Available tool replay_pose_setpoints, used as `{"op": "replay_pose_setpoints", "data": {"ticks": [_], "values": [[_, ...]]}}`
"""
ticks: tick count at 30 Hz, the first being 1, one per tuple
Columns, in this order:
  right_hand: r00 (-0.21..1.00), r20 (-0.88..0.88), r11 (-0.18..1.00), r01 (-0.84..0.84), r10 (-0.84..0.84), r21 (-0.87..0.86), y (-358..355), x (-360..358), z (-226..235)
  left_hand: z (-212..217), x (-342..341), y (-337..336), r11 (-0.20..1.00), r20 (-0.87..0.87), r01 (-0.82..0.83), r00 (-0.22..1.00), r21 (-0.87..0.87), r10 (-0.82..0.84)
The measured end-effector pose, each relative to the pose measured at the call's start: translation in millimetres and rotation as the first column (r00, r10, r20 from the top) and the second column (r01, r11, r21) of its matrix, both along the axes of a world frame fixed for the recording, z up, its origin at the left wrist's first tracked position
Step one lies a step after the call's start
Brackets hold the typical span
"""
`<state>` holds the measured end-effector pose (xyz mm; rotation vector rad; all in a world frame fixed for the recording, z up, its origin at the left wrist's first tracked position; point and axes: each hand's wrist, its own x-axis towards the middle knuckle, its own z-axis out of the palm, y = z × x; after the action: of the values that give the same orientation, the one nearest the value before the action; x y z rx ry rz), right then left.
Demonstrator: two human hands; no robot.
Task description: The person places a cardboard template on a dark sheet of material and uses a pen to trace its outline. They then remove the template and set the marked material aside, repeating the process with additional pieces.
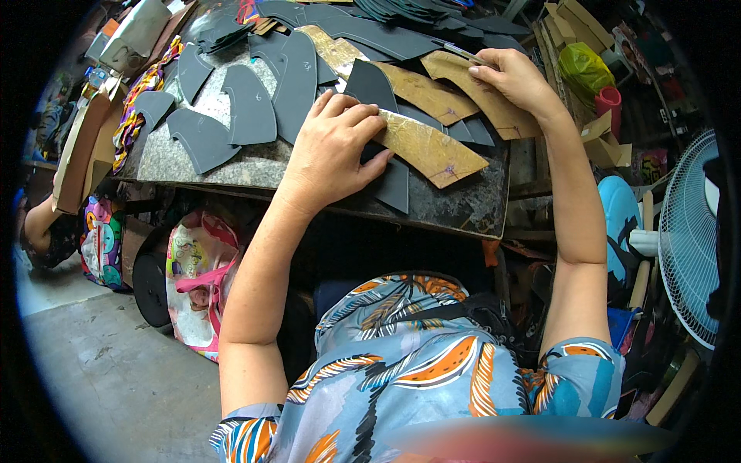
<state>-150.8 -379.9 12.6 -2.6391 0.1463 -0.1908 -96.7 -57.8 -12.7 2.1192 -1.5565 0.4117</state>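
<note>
My left hand (333, 147) is over the table's front edge, fingers curled on the left end of a brown curved pattern piece (436, 150). A dark grey sheet piece (394, 185) shows beneath that hand, and another dark grey cut piece (372, 83) stands up behind its fingertips. Farther right, my right hand (517, 81) pinches a slim silver pen (461, 52), its tip pointing left. The right hand is beside a second brown curved pattern (482, 94). A third brown pattern (421, 91) lies between the hands.
Several dark grey cut pieces (251, 104) are spread over the worn table (258, 171). Stacked dark sheets (401, 11) sit at the back. A white fan (691, 239) stands at the right, near cardboard boxes (606, 143). Below the table at left hangs a pink-trimmed bag (202, 285).
</note>
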Motion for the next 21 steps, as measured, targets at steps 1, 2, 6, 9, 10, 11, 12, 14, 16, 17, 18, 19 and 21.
{"op": "replay_pose_setpoints", "data": {"ticks": [1,2,6,9,10,11,12,14,16,17,18,19,21], "values": [[1.0,-0.004,1.0,-0.007,0.007,0.009,0.5,1.3,-0.2,0.2,0.2,0.7,1.0,-0.001,-0.002,1.0,0.005,0.002],[0.999,-0.035,1.0,-0.004,0.005,0.021,1.4,2.3,-0.3,0.3,0.3,0.6,1.0,0.004,-0.005,1.0,0.01,0.005],[0.997,-0.075,0.995,-0.029,0.036,0.091,10.6,2.5,-4.7,0.1,0.6,0.2,1.0,0.004,-0.003,1.0,0.002,0.003],[0.995,0.085,0.996,0.06,-0.055,-0.059,14.3,4.5,-6.6,-0.3,1.0,0.8,1.0,-0.007,0.002,1.0,-0.008,-0.002],[0.983,0.162,0.986,0.109,-0.088,-0.129,14.5,6.2,-6.9,-0.6,0.8,1.2,1.0,-0.014,0.004,1.0,-0.022,-0.005],[0.985,0.136,0.982,0.128,-0.109,-0.141,14.4,8.8,-7.2,-0.8,0.7,1.5,1.0,-0.011,0.003,1.0,-0.018,-0.003],[0.985,0.112,0.977,0.149,-0.132,-0.155,13.8,12.4,-7.4,-1.1,1.0,1.1,1.0,-0.006,0.004,1.0,-0.024,-0.004],[0.984,0.084,0.958,0.174,-0.159,-0.227,13.8,20.0,-8.4,-1.5,1.6,0.3,1.0,-0.002,0.013,1.0,-0.029,-0.013],[0.967,0.227,0.948,0.173,-0.113,-0.266,19.2,20.7,-13.0,-1.2,1.8,1.3,1.0,-0.006,0.011,1.0,-0.025,-0.011],[0.959,0.256,0.94,0.193,-0.12,-0.282,23.1,20.0,-14.7,-1.0,1.8,1.4,1.0,0.0,0.015,1.0,-0.027,-0.015],[0.943,0.312,0.94,0.206,-0.116,-0.271,26.4,17.9,-14.5,-1.0,1.2,1.9,1.0,0.009,0.008,1.0,-0.022,-0.007],[0.939,0.333,0.955,0.174,-0.087,-0.242,29.5,14.6,-12.8,-1.2,0.4,2.0,1.0,0.013,-0.002,1.0,-0.024,0.002],[0.952,0.296,0.974,0.137,-0.078,-0.182,36.2,5.6,-6.0,-1.4,0.0,2.6,1.0,0.021,-0.013,1.0,-0.005,0.013]]}}
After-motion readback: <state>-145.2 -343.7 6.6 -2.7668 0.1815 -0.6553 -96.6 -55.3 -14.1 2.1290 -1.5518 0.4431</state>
